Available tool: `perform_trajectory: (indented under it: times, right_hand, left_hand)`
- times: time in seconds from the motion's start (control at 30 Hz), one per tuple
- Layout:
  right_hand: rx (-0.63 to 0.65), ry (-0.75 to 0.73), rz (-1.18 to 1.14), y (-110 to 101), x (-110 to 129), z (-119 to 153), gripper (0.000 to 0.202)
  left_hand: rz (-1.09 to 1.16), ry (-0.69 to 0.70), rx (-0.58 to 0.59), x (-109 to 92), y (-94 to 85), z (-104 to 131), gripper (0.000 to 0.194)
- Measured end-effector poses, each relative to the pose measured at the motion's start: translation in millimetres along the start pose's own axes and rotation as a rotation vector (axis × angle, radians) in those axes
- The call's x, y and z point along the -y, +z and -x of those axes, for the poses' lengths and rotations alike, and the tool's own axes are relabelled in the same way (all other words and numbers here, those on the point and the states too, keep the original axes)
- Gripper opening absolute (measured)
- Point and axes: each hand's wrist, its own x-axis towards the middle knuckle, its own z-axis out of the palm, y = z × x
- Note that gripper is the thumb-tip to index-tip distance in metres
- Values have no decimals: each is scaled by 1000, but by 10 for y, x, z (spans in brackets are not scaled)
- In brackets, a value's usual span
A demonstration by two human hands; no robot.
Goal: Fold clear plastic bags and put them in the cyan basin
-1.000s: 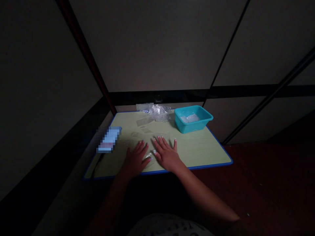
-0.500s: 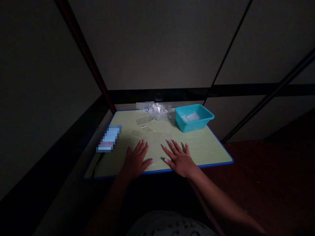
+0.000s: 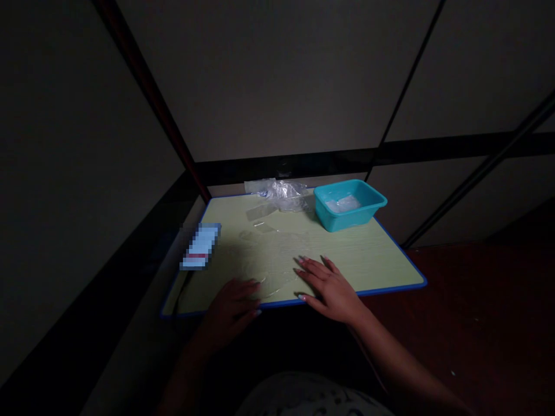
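Observation:
A thin clear plastic sheet or bag (image 3: 277, 263) lies flat on the pale table (image 3: 373, 266), its outline hard to make out. My left hand (image 3: 234, 303) is at the table's front edge, fingers apart and holding nothing, slightly blurred. Whether it touches the surface I cannot tell. To the right, my right hand (image 3: 332, 289) rests with spread fingers beside the sheet's right side, also holding nothing. Beyond the hands lies a small clear plastic piece (image 3: 265, 227) with shiny edges.
Crumpled clear plastic bags (image 3: 286, 193) lie at the table's back edge. A turquoise basin (image 3: 351, 216) with clear plastic inside stands at the back right. On the left is a phone-like device (image 3: 202, 245), its screen pixelated. A dark-banded wall (image 3: 286, 86) rises behind.
My left hand has drawn back toward the front edge from its flat position on the sheet. My right hand has shifted slightly right in view, its fingers less spread. The view has turned slightly.

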Motion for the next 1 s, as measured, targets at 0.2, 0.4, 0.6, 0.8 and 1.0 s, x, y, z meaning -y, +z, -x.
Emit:
perform_trajectory:
  times: [0.2,0.4,0.6,0.8,1.0]
  right_hand:
    - [60,4,-42,-34,3,-20,58]
    - [56,-8,-119,-67,-4,-15,53]
    - [3,30,-186,-26,-33,-13,53]
    - [-69,67,-229,16,-67,-17,57]
    - [-116,113,-282,39,-105,-29,59]
  left_hand:
    - [-29,10,5,22,109,-17,32]
    - [10,3,-120,18,109,-95,33]
    - [161,-84,-227,16,59,-322,35]
    - [296,-221,-278,43,77,-564,37]
    - [309,-322,-322,181,92,-713,45]
